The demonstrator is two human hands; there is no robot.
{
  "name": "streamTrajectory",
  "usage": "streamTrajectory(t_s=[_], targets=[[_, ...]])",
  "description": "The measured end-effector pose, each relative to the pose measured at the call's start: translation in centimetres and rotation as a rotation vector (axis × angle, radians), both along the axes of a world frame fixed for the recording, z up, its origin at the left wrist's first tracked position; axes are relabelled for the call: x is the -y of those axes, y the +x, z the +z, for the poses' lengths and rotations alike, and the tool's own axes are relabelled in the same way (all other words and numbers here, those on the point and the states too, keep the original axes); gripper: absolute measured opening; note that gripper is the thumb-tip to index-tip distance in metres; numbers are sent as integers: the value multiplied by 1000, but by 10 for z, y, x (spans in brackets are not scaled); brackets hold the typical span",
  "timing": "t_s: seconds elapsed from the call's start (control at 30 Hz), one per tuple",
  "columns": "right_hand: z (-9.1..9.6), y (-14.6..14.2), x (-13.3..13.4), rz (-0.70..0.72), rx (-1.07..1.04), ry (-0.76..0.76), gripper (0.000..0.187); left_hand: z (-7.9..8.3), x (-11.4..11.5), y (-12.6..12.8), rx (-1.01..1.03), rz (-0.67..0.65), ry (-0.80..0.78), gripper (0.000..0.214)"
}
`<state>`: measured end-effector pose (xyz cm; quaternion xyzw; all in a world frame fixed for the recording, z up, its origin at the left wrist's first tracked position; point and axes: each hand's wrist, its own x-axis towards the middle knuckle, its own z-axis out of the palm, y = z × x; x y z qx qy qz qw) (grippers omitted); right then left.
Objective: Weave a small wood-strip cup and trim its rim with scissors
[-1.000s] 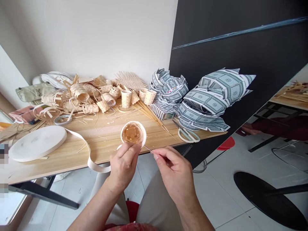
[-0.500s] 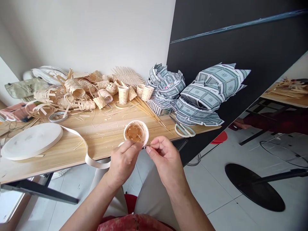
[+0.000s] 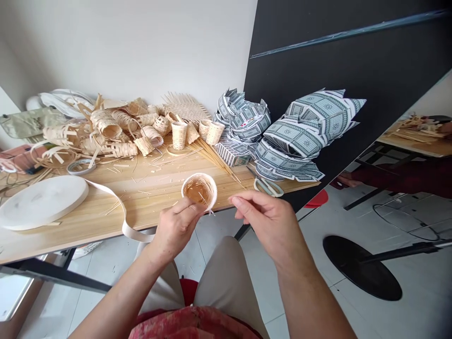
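Note:
A small woven cup-shaped basket with a white band around its rim is tilted so that its opening faces me. My left hand is closed on its near edge. Thin pale strands stick out at the rim beside my fingers. Off to the right, apart from the basket, my right hand has thumb and forefinger pinched together; whatever lies in the pinch is too small to make out. White ribbon runs from a large flat roll on the table over its front edge towards my left hand.
Woven pieces are heaped at the back left of the wooden table. Small woven cups and thin sticks lie mid-table. Scissors rest near folded-card baskets at the right. A tape roll sits behind the ribbon.
My right hand has moved right and slightly up, away from the basket's rim, still pinched. My left hand keeps its hold on the basket. The view has shifted a little.

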<state>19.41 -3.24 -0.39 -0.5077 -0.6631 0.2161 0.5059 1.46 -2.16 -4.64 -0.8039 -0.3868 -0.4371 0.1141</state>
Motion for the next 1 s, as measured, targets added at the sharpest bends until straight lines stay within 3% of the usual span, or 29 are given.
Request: streamTrajectory(t_s=[0.13,0.27,0.37,0.57,0.8,1.0], targets=[[19,-5,-11,73,403,156,15,-5,2,0,-133,7,43,26],[27,-16,-21,141,797,21,24,-7,4,0,-229,-65,58,26],[28,-23,-23,140,913,-53,34,-7,6,-1,-251,-113,53,27],[23,-31,-21,170,901,-173,35,-3,7,2,-355,-77,99,32],[8,-27,-20,190,551,-41,26,0,4,-2,-313,-138,22,30],[7,-23,-18,209,420,-84,25,-3,5,-6,-339,-187,-26,28]])
